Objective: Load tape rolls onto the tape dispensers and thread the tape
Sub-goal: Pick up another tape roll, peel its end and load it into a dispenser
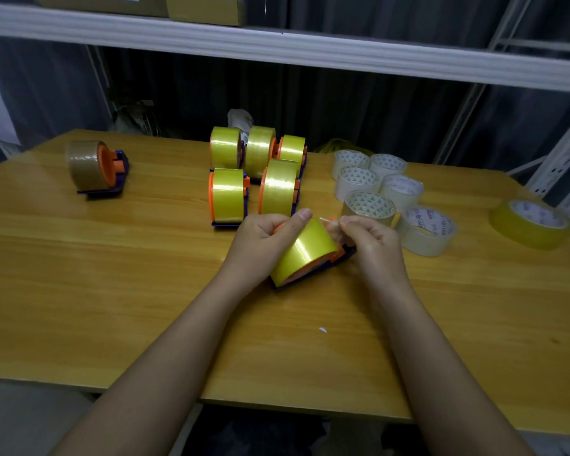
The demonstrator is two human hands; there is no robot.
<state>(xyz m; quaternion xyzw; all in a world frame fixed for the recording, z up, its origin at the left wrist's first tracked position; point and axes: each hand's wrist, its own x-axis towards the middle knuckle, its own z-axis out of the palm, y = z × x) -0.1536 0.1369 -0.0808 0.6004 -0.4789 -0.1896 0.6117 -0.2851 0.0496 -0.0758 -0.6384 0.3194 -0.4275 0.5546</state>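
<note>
Threading is underway mid-bench: the left hand (266, 240) is gripping the yellow tape roll (305, 250) on its dispenser (341, 255), while the right hand (369, 241) is pinching the loose tape end (330, 222) (next, probably feeding it toward the cutter).

A single head-worn wide-angle camera looks forward and down, close over the wooden table (112, 291) toward shelving behind.

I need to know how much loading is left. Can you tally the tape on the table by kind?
Yellow rolls on dispensers: 6, including the one held
Brown roll on dispenser: 1
Loose clear rolls: 6
Loose yellow roll: 1
Total: 14
</note>
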